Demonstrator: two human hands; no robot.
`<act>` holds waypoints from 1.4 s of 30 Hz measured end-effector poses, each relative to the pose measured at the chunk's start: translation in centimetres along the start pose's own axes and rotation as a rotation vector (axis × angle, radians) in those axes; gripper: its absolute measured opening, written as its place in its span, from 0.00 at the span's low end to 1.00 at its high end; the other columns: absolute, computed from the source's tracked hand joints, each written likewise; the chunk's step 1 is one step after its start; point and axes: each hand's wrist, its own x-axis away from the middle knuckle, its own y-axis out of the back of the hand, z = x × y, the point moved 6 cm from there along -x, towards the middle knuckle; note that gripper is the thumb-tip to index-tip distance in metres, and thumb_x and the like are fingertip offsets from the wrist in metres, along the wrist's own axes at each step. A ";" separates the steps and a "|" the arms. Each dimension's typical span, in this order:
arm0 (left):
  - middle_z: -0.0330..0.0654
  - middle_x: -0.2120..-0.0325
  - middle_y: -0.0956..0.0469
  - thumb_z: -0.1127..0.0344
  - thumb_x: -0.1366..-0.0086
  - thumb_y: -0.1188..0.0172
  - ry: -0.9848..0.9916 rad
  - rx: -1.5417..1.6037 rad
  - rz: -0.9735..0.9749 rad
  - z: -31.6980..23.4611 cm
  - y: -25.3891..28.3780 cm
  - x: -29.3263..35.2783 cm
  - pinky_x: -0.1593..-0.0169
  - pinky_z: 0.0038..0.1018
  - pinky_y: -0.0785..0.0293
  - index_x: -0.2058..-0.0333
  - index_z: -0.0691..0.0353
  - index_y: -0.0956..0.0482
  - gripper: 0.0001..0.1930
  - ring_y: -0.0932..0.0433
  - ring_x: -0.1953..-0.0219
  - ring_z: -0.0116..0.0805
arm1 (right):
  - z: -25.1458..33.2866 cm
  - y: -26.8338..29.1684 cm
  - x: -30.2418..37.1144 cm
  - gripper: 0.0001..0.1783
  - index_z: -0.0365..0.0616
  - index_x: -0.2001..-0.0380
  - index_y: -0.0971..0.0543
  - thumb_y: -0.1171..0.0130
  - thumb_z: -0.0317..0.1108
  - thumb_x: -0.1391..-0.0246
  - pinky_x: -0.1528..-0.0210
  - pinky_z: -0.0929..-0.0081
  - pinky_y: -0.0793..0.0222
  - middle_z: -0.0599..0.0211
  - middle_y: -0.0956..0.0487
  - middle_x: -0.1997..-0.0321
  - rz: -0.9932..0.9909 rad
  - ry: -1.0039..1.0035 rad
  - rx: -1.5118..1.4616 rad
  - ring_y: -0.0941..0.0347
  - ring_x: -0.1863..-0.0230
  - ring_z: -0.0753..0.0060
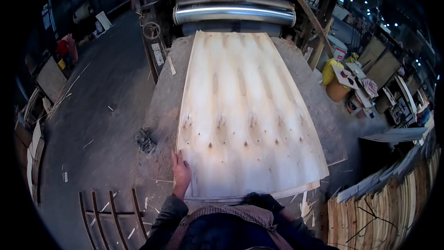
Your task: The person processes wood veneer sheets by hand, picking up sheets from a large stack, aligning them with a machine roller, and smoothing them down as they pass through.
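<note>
A stack of large pale wood veneer sheets [240,102], with brown knots and darker streaks, lies lengthwise on the worn table in front of me. My bare left hand [181,171] rests at the near left edge of the stack, fingers stretched out along the side. At the near edge, close to my body, is my right hand [264,201] in a dark glove. Its fingers blend into shadow, so their pose is unclear. Some lower sheets stick out slightly at the near right corner.
A shiny metal roller [235,14] spans the table's far end. Stacked wood strips [384,210] stand at the lower right, and a metal rack [113,215] lies at the lower left. Buckets [337,90] and clutter line the right. Dark debris [145,141] sits left of the stack.
</note>
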 end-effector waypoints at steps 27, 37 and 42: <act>0.55 0.56 0.34 0.50 0.49 0.41 0.380 -0.128 0.146 5.0 0.3 -1.0 0.53 0.42 0.33 0.51 0.62 0.33 0.30 0.32 0.55 0.54 | -4.7 26.3 13.8 0.41 0.50 0.43 0.38 0.40 0.54 0.62 0.39 0.58 0.55 0.54 0.42 0.39 -1.355 -0.972 0.477 0.50 0.38 0.53; 0.52 0.68 0.23 0.66 0.46 0.44 0.149 0.265 0.002 2.3 -0.2 -0.2 0.61 0.37 0.30 0.61 0.66 0.26 0.14 0.25 0.66 0.45 | -10.7 24.3 16.1 0.22 0.59 0.55 0.27 0.47 0.45 0.58 0.49 0.59 0.38 0.56 0.25 0.57 -0.876 -0.745 0.965 0.31 0.53 0.50; 0.54 0.59 0.29 0.65 0.44 0.43 0.102 0.309 0.068 9.7 -4.7 -3.8 0.55 0.36 0.33 0.53 0.67 0.31 0.21 0.29 0.59 0.47 | -10.5 25.4 14.5 0.22 0.52 0.58 0.24 0.50 0.53 0.51 0.51 0.65 0.35 0.53 0.24 0.59 -1.368 -0.701 0.520 0.29 0.55 0.53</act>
